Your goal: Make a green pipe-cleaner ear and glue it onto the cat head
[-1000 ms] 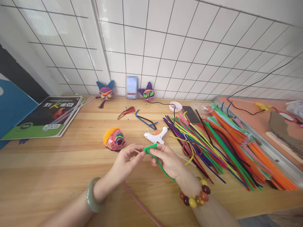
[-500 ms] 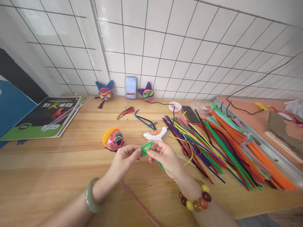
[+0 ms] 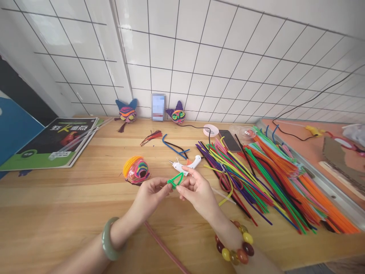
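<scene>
A green pipe cleaner, bent into a small triangle, is pinched between both hands above the table. My left hand grips its left corner with thumb and forefinger. My right hand holds the lower right side between thumb and a finger, with the index finger lifted toward the glue gun. Just beyond the hands lies a white glue gun, its nozzle pointing left. To the left of it rests a clear ball partly wrapped in orange, pink and multicoloured pipe cleaners.
Many loose pipe cleaners spread across the right. Two finished cat-like heads, one blue-eared and one purple-eared, stand by the tiled wall with a phone between them. Magazines lie left; a dark phone lies right.
The green pipe cleaner's triangle now shows wider, and its tail below my right hand is no longer visible. My right index finger has lifted away from it.
</scene>
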The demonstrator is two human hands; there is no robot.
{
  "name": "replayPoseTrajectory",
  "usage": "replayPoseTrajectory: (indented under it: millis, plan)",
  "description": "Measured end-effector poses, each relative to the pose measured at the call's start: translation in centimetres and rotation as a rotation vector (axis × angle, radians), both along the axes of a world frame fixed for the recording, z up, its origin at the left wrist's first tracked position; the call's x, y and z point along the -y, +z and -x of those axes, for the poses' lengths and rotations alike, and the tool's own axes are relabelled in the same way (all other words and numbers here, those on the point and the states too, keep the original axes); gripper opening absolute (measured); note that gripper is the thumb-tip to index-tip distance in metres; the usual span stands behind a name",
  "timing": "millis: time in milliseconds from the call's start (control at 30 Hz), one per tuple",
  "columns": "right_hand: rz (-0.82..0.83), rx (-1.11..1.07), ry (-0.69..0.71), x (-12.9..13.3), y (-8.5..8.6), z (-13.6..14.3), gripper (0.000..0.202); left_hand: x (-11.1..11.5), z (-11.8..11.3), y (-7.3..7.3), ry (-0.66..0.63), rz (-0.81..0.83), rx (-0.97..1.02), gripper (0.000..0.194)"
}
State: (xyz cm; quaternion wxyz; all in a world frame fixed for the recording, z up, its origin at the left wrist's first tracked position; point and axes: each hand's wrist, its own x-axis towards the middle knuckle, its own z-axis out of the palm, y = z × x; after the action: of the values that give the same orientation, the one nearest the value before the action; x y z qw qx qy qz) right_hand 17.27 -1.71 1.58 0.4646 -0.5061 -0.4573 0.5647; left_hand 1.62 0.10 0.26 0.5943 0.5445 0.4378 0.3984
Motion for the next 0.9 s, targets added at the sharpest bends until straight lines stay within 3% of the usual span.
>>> replayPoseTrajectory:
  millis: [667, 900]
  plan:
    - [-0.002, 0.045, 0.037, 0.10, -0.20, 0.10, 0.049, -0.02, 0.05, 0.80, -0.041, 0.146, 0.091, 0.014]
    - [-0.047, 0.059, 0.137, -0.22, -0.34, -0.24, 0.011, -0.14, -0.01, 0.01, -0.064, 0.220, 0.189, 0.015]
